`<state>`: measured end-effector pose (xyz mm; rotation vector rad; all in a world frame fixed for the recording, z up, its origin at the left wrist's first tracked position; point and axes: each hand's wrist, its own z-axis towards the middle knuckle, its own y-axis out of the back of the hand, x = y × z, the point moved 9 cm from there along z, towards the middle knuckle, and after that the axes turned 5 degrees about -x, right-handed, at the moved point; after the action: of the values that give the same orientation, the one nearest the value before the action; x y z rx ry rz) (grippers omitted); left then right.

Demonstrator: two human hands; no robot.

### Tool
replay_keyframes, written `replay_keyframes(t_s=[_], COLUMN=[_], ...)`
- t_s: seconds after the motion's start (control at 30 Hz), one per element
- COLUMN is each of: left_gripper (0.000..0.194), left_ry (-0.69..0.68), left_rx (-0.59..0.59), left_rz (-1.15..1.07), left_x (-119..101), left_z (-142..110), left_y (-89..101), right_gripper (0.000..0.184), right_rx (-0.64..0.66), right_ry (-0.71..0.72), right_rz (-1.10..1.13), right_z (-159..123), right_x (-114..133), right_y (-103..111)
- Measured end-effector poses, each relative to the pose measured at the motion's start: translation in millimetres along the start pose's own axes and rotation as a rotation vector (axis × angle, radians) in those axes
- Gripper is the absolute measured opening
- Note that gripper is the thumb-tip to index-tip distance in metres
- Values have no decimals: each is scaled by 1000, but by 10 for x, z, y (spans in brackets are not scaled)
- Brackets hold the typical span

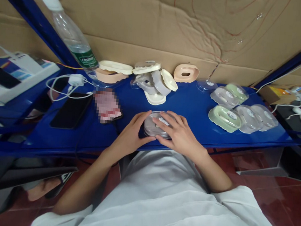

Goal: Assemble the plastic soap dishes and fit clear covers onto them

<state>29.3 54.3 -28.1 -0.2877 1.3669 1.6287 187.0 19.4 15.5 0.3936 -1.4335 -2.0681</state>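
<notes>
Phones [71, 110] left of the dish [153, 127], bottle [78, 47] behind.

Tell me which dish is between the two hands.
The greyish one under a clear cover, near the front edge of the table. The left hand and right hand touch it; the others are untouched.

Soft, moderate light across my blue tabletop [191, 130].
Faint glare touches my clear lid [152, 119]; far-left and far-right edges stretch and blur; the phone screen [106, 105] is pixelated.
</notes>
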Motion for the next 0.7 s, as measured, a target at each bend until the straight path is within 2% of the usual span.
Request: replay_keyframes(t_s=[0.4, 0.7], left_gripper=[89, 86], left_ry=[21, -31], left_rx=[37, -1], left_rz=[1, 21], left_x=[23, 65], left_z=[-6, -30], left_y=[-46, -71], right_gripper=[66, 65], right_rx=[17, -8], right_ry=[40, 52], right_rz=[-37, -52], right_z=[-40, -19], right_x=[17, -13], right_y=[-58, -112])
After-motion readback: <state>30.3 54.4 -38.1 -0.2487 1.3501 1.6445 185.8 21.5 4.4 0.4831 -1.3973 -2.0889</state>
